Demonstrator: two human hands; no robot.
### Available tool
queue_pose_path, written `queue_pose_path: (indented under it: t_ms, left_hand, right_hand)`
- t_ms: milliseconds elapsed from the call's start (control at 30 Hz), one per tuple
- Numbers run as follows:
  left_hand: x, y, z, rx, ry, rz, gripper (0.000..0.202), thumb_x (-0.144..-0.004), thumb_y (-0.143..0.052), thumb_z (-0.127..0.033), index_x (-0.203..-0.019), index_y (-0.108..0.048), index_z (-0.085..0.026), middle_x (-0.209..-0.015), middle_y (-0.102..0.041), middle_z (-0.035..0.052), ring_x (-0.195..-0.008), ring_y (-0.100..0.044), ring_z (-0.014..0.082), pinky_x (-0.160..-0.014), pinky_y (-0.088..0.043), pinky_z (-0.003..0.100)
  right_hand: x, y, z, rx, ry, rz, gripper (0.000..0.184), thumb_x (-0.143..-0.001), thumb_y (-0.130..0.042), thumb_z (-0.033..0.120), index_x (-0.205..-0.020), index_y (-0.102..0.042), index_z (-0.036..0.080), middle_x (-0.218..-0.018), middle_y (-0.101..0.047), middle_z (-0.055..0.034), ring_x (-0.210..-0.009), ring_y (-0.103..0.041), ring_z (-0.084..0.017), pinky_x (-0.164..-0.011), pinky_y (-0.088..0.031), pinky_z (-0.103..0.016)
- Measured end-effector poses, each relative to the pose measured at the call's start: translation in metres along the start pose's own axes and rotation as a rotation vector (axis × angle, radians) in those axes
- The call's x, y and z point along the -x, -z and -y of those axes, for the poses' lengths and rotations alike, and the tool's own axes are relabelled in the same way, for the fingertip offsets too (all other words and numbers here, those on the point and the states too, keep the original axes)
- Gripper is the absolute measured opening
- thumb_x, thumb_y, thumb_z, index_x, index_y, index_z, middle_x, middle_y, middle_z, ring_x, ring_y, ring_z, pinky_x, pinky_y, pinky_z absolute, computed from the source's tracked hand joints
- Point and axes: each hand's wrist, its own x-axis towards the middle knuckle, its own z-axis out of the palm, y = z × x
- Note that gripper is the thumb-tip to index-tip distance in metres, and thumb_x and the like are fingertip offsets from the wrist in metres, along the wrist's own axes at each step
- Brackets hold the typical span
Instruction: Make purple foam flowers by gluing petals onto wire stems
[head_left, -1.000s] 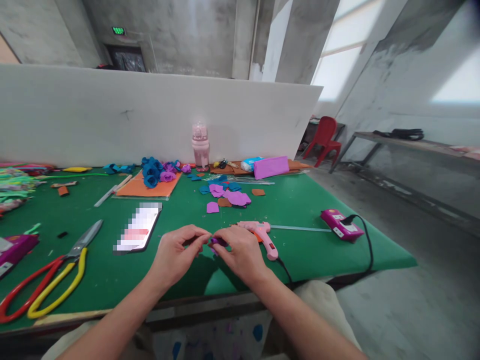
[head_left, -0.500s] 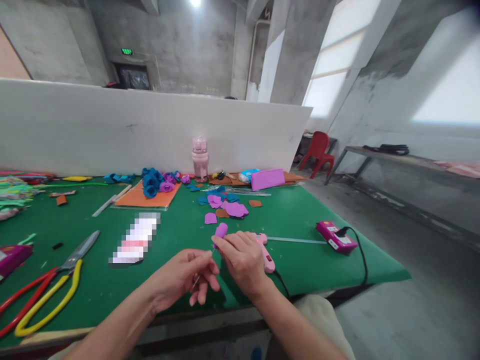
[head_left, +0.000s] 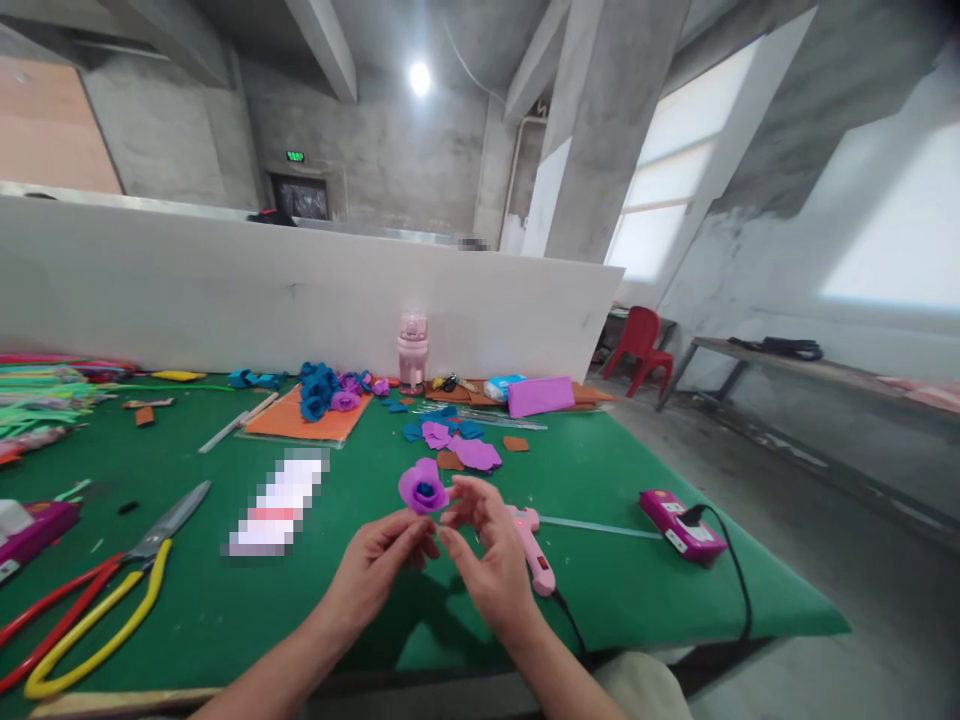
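Note:
A purple felt flower (head_left: pixel 422 487) with a blue centre is lifted above the green table (head_left: pixel 637 590), its face turned toward me. My left hand (head_left: pixel 382 570) pinches its thin stem just below the bloom. My right hand (head_left: pixel 480 550) hovers right beside the flower with fingers curled apart, fingertips near the petals, holding nothing I can see. A pink hot glue gun (head_left: pixel 534 535) lies on the table just behind my right hand.
Red- and yellow-handled scissors (head_left: pixel 90 600) lie at the left, a phone (head_left: pixel 277 503) in the middle. Loose purple and blue petals (head_left: pixel 457 450), finished flowers on an orange sheet (head_left: pixel 322 400), a pink bottle (head_left: pixel 412 350) and a pink power strip (head_left: pixel 679 520) sit farther back and right.
Both hands have risen from the table with the piece. The purple roll is now turned up as an open flower held by its stem in my left hand; my right hand has released it.

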Motion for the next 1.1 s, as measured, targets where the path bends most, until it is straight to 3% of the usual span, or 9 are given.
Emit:
queue_pose_path:
  t_ms: [100, 233, 600, 733, 833, 1000, 1100]
  left_hand:
    - [-0.001, 0.002, 0.007, -0.115, -0.105, -0.018, 0.029, -0.083, -0.050, -0.039, -0.075, -0.065, -0.015, -0.069, -0.061, 0.0022, -0.064, -0.052, 0.0132, -0.062, -0.043, 0.023]
    - [-0.001, 0.001, 0.017, -0.151, -0.151, 0.048, 0.030, -0.085, -0.048, -0.037, -0.077, -0.066, -0.014, -0.067, -0.059, 0.0019, -0.064, -0.052, 0.0132, -0.061, -0.043, 0.022]
    - [-0.001, -0.004, 0.016, -0.146, -0.099, 0.173, 0.033, -0.087, -0.045, -0.037, -0.075, -0.065, -0.014, -0.067, -0.062, 0.0022, -0.063, -0.055, 0.0135, -0.061, -0.043, 0.023]
    - [-0.001, -0.004, 0.019, -0.237, -0.149, 0.149, 0.033, -0.087, -0.045, -0.037, -0.075, -0.066, -0.015, -0.072, -0.064, 0.0029, -0.070, -0.056, 0.0150, -0.067, -0.045, 0.024]
    - [-0.001, -0.004, 0.022, -0.326, -0.233, 0.082, 0.024, -0.086, -0.048, -0.034, -0.088, -0.066, -0.018, -0.086, -0.065, 0.0035, -0.084, -0.057, 0.0164, -0.078, -0.044, 0.027]
    - [0.001, -0.004, 0.017, -0.457, -0.284, 0.040, 0.024, -0.087, -0.046, -0.031, -0.084, -0.065, -0.018, -0.076, -0.061, 0.0030, -0.074, -0.055, 0.0146, -0.070, -0.044, 0.025]
    - [0.003, -0.006, 0.013, -0.522, -0.363, 0.046, 0.024, -0.088, -0.045, -0.029, -0.088, -0.066, -0.018, -0.083, -0.061, 0.0055, -0.081, -0.054, 0.0164, -0.074, -0.044, 0.028]
  right_hand:
    - [-0.006, 0.003, 0.002, -0.037, -0.059, 0.131, 0.037, -0.081, -0.061, 0.028, -0.116, -0.053, 0.021, -0.103, -0.062, -0.0063, -0.088, -0.058, -0.017, -0.078, -0.048, -0.029]
    - [-0.012, 0.009, 0.005, -0.036, -0.037, 0.218, 0.022, -0.080, -0.062, 0.031, -0.100, -0.063, 0.021, -0.092, -0.063, -0.0029, -0.083, -0.056, -0.016, -0.076, -0.045, -0.027]
    - [-0.015, 0.021, 0.010, -0.030, -0.015, 0.313, 0.013, -0.080, -0.062, 0.031, -0.081, -0.064, 0.018, -0.079, -0.057, -0.0013, -0.074, -0.052, -0.014, -0.068, -0.042, -0.025]
    - [-0.015, 0.020, 0.007, -0.025, -0.057, 0.281, 0.014, -0.079, -0.063, 0.031, -0.076, -0.062, 0.017, -0.073, -0.055, 0.0003, -0.069, -0.050, -0.012, -0.064, -0.040, -0.023]
    - [-0.014, 0.018, 0.004, -0.012, -0.078, 0.223, 0.012, -0.076, -0.066, 0.029, -0.076, -0.062, 0.017, -0.071, -0.055, 0.0011, -0.067, -0.049, -0.012, -0.062, -0.039, -0.023]
    - [-0.012, 0.016, 0.002, 0.011, -0.096, 0.158, 0.010, -0.075, -0.067, 0.026, -0.078, -0.064, 0.017, -0.070, -0.057, 0.0013, -0.065, -0.049, -0.012, -0.060, -0.039, -0.022]
    - [-0.012, 0.015, 0.004, 0.057, -0.079, 0.139, 0.010, -0.074, -0.068, 0.026, -0.076, -0.064, 0.017, -0.068, -0.057, 0.0020, -0.064, -0.049, -0.011, -0.059, -0.038, -0.022]
